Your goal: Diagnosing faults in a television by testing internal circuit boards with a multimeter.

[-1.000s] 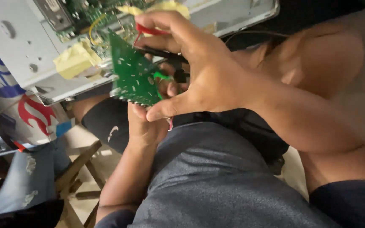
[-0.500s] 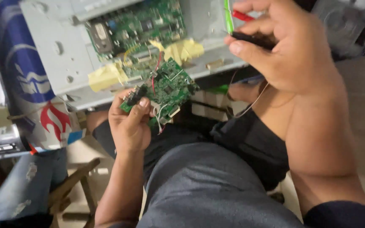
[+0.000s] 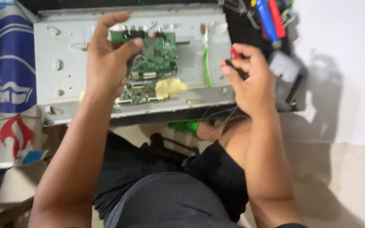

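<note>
Left hand [image 3: 106, 59] spread, thumb on green circuit board [image 3: 153, 67], right hand [image 3: 250, 78] pinching red-and-black tool [image 3: 236, 59] beside board, grey metal chassis [image 3: 64, 63] bare left of board.

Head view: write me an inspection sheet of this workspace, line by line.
Surface: grey metal panel, lying flat ahead of the knees.
Job's things: green circuit board on the panel; yellow pad beside it.
Clutter: hand tools at top right.
Grippers: left hand fingers the board's edge; right hand pinches a red and black probe.
Cables: thin wires below the right hand.
Surroundings: blue banner left, white wall right.
</note>
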